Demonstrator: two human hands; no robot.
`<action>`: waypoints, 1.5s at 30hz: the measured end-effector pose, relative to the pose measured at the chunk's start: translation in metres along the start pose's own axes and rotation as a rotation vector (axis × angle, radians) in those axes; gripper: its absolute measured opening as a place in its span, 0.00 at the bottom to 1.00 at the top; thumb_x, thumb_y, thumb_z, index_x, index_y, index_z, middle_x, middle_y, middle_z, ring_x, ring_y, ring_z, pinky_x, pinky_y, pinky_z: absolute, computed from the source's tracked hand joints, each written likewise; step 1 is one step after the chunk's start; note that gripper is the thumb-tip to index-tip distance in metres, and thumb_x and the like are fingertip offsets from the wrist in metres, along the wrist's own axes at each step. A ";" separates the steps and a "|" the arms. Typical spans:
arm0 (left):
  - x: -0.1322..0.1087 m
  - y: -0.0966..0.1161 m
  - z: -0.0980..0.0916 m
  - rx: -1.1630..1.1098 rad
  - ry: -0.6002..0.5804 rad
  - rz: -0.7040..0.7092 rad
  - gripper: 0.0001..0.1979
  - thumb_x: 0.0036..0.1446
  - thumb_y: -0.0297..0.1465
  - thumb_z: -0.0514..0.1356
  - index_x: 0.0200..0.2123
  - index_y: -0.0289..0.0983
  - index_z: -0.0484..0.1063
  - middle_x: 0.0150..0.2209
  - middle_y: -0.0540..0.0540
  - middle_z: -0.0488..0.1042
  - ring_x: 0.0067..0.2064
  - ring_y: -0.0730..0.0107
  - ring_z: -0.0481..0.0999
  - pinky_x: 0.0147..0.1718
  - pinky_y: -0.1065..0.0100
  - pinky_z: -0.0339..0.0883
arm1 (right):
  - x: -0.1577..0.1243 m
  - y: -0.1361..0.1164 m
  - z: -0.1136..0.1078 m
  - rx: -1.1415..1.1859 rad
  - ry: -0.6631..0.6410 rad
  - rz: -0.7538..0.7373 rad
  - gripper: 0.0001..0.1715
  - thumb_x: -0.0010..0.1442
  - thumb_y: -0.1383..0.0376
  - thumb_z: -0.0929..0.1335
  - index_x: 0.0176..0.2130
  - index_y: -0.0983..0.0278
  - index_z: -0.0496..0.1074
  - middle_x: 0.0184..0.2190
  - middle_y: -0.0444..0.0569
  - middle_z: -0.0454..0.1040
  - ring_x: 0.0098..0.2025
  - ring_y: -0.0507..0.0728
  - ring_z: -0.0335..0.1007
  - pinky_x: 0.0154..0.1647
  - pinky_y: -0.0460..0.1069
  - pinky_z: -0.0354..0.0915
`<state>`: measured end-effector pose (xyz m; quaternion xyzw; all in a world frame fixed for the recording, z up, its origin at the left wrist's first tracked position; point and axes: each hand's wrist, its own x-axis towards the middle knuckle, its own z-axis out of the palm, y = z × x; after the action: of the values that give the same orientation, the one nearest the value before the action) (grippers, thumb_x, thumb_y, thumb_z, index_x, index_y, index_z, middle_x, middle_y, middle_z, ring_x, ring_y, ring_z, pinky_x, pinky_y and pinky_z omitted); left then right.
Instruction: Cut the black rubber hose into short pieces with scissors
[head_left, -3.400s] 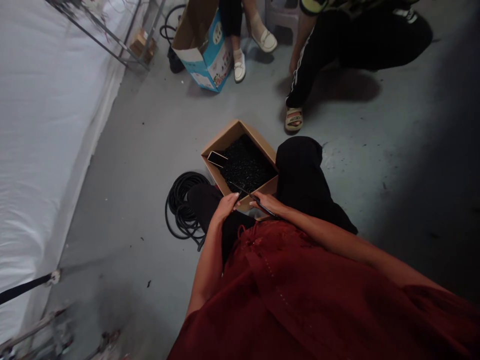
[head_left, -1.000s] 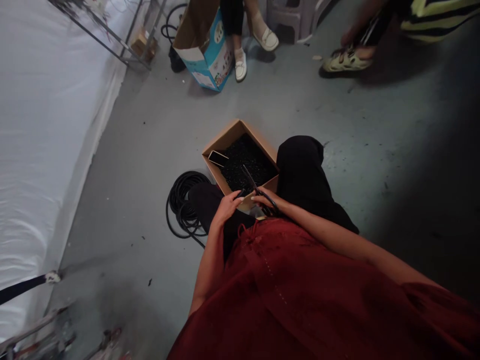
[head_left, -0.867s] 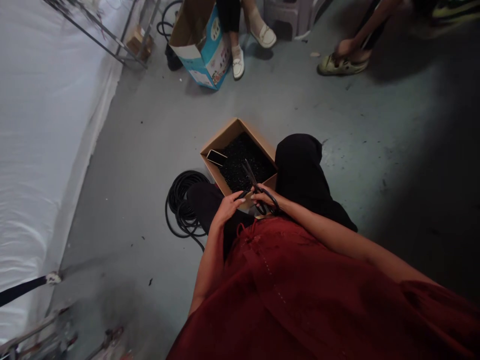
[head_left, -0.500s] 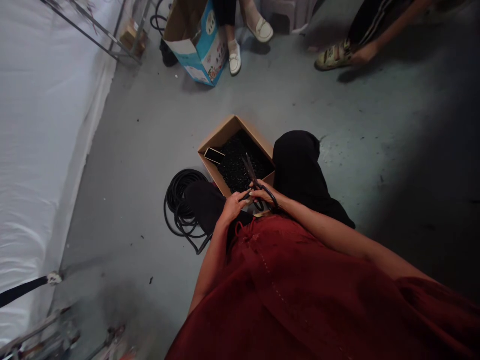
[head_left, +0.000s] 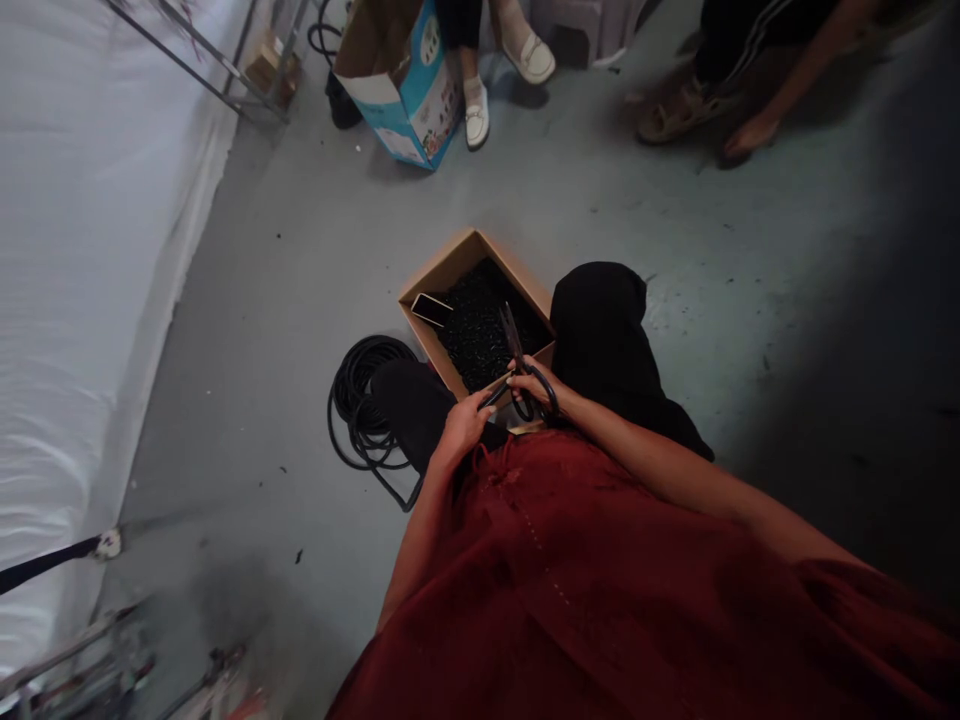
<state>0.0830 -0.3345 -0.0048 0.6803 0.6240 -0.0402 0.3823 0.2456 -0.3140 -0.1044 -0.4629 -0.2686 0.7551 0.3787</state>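
site: makeshift workshop | evidence: concrete floor (head_left: 675,250), metal rack (head_left: 187,62), coiled black cable (head_left: 352,420), cardboard box (head_left: 439,275), white sheeting (head_left: 97,300)

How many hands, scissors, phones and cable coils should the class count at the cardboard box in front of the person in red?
Hands: 2 (left hand, right hand)
Scissors: 1
Phone: 1
Cable coil: 1
Total: 5

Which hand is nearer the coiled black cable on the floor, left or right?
Left. The left hand is closer to the coiled cable, with the black-clad knee between them; the right hand, gripping the scissors, is farther, beyond the left hand.
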 end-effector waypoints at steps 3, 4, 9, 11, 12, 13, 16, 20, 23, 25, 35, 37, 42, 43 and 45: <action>0.002 0.002 0.006 -0.033 0.029 0.005 0.19 0.58 0.27 0.54 0.52 0.35 0.70 0.51 0.42 0.74 0.51 0.63 0.72 0.52 0.66 0.62 | 0.000 -0.001 -0.001 -0.013 0.008 -0.010 0.19 0.47 0.67 0.68 0.38 0.59 0.57 0.20 0.34 0.63 0.19 0.48 0.62 0.19 0.44 0.64; 0.004 0.001 0.009 -0.051 0.039 0.013 0.18 0.58 0.27 0.54 0.52 0.35 0.71 0.50 0.42 0.74 0.50 0.63 0.72 0.51 0.66 0.62 | 0.000 -0.001 -0.001 -0.021 0.012 -0.012 0.19 0.47 0.67 0.68 0.38 0.59 0.57 0.20 0.34 0.63 0.19 0.48 0.62 0.19 0.44 0.64; 0.010 -0.010 0.014 -0.235 0.156 0.024 0.17 0.58 0.31 0.55 0.49 0.38 0.74 0.47 0.44 0.76 0.46 0.64 0.74 0.48 0.66 0.64 | 0.001 0.002 -0.001 -0.106 0.009 -0.003 0.17 0.51 0.63 0.67 0.40 0.59 0.57 0.22 0.36 0.65 0.20 0.49 0.64 0.21 0.45 0.65; 0.013 -0.018 0.008 -0.353 0.237 0.008 0.17 0.58 0.31 0.55 0.49 0.37 0.73 0.45 0.44 0.77 0.44 0.66 0.74 0.45 0.67 0.65 | 0.001 0.004 0.000 -0.168 -0.008 0.003 0.16 0.54 0.60 0.67 0.40 0.60 0.57 0.24 0.38 0.67 0.22 0.49 0.66 0.22 0.45 0.66; 0.015 -0.022 0.004 -0.420 0.274 -0.011 0.18 0.58 0.32 0.55 0.50 0.36 0.73 0.43 0.44 0.77 0.41 0.68 0.74 0.42 0.69 0.65 | 0.000 0.005 0.001 -0.207 -0.023 0.004 0.16 0.54 0.58 0.67 0.40 0.60 0.58 0.25 0.39 0.68 0.23 0.50 0.67 0.23 0.45 0.66; 0.016 -0.027 0.000 -0.491 0.304 -0.038 0.19 0.58 0.33 0.55 0.51 0.35 0.72 0.40 0.44 0.77 0.37 0.70 0.73 0.38 0.70 0.65 | -0.001 0.005 0.001 -0.250 -0.041 0.003 0.17 0.54 0.57 0.67 0.40 0.60 0.60 0.26 0.40 0.69 0.24 0.50 0.68 0.24 0.45 0.66; 0.020 -0.037 -0.010 -0.685 0.348 -0.142 0.23 0.56 0.36 0.57 0.54 0.33 0.69 0.30 0.48 0.74 0.25 0.78 0.65 0.25 0.75 0.59 | -0.007 0.004 0.003 -0.393 -0.110 -0.008 0.20 0.55 0.54 0.68 0.43 0.61 0.64 0.29 0.43 0.72 0.27 0.52 0.70 0.26 0.45 0.65; 0.025 -0.045 -0.009 -0.826 0.385 -0.192 0.27 0.54 0.37 0.59 0.56 0.31 0.67 0.26 0.50 0.70 0.22 0.82 0.60 0.21 0.76 0.53 | -0.016 -0.004 0.005 -0.577 -0.173 -0.026 0.25 0.57 0.52 0.67 0.50 0.61 0.67 0.33 0.46 0.75 0.31 0.56 0.71 0.30 0.47 0.65; 0.028 -0.049 -0.004 -0.846 0.375 -0.171 0.28 0.53 0.38 0.60 0.56 0.31 0.67 0.26 0.50 0.70 0.22 0.82 0.59 0.21 0.76 0.53 | -0.021 -0.011 0.005 -0.680 -0.193 -0.047 0.28 0.58 0.50 0.66 0.53 0.61 0.67 0.38 0.48 0.76 0.35 0.58 0.72 0.34 0.49 0.65; 0.029 -0.051 -0.002 -0.845 0.360 -0.163 0.28 0.52 0.39 0.61 0.54 0.31 0.69 0.26 0.50 0.70 0.22 0.82 0.60 0.22 0.76 0.53 | -0.023 -0.014 0.006 -0.730 -0.206 -0.063 0.29 0.58 0.49 0.65 0.55 0.61 0.66 0.40 0.48 0.76 0.39 0.59 0.72 0.37 0.49 0.65; 0.033 -0.055 0.004 -0.734 0.279 -0.114 0.24 0.52 0.39 0.60 0.51 0.33 0.72 0.27 0.49 0.71 0.23 0.81 0.61 0.22 0.76 0.54 | -0.019 -0.007 0.007 -0.842 -0.223 -0.086 0.35 0.57 0.47 0.66 0.58 0.61 0.63 0.51 0.53 0.72 0.51 0.64 0.68 0.49 0.54 0.63; 0.033 -0.055 0.005 -0.709 0.264 -0.098 0.24 0.53 0.39 0.59 0.51 0.34 0.72 0.27 0.49 0.71 0.23 0.80 0.62 0.23 0.75 0.55 | -0.019 -0.006 0.007 -0.847 -0.226 -0.082 0.36 0.56 0.46 0.66 0.58 0.61 0.63 0.49 0.53 0.73 0.50 0.64 0.69 0.49 0.54 0.64; 0.032 -0.053 0.005 -0.707 0.231 -0.097 0.24 0.53 0.38 0.59 0.52 0.33 0.72 0.27 0.50 0.71 0.24 0.80 0.61 0.24 0.75 0.55 | -0.019 -0.006 0.007 -0.845 -0.226 -0.073 0.39 0.56 0.45 0.66 0.59 0.64 0.62 0.50 0.56 0.72 0.50 0.65 0.69 0.48 0.54 0.64; 0.032 -0.052 0.005 -0.706 0.214 -0.093 0.25 0.53 0.38 0.59 0.52 0.33 0.71 0.27 0.50 0.71 0.24 0.80 0.61 0.24 0.75 0.55 | -0.019 -0.006 0.007 -0.842 -0.227 -0.072 0.39 0.56 0.45 0.66 0.59 0.64 0.62 0.50 0.56 0.72 0.50 0.65 0.69 0.48 0.54 0.64; 0.031 -0.051 0.004 -0.698 0.178 -0.084 0.25 0.53 0.38 0.59 0.52 0.33 0.71 0.26 0.50 0.71 0.24 0.79 0.61 0.24 0.75 0.55 | -0.019 -0.007 0.006 -0.836 -0.234 -0.073 0.38 0.56 0.45 0.66 0.58 0.64 0.62 0.49 0.56 0.72 0.49 0.64 0.69 0.47 0.54 0.64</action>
<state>0.0465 -0.3151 -0.0483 0.4835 0.6586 0.2189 0.5335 0.2476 -0.3263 -0.0867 -0.4780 -0.6087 0.6148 0.1521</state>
